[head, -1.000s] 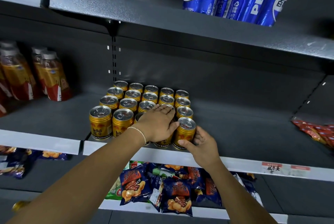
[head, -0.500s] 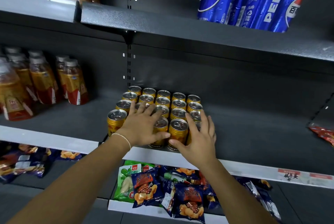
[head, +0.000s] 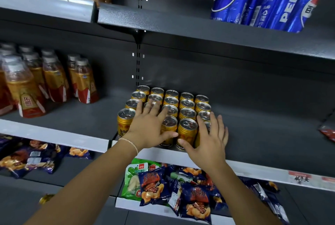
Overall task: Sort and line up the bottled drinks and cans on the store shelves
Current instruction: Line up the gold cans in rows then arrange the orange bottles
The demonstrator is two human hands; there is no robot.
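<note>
Left grip [head: 150,126] lay spread, fingers straight across the tops of the gold cans [head: 187,114], thumb against a front can's side! Right grip [head: 208,143] was spread too, laid flat along the block's right flank. The cans stood in tight rows at the left end of the middle shelf [head: 262,134].

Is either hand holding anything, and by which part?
Nothing held. Left hand lies flat atop the gold cans; right hand presses against their right side.

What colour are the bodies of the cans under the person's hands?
The cans are golden yellow, seen best in the head view.
</note>
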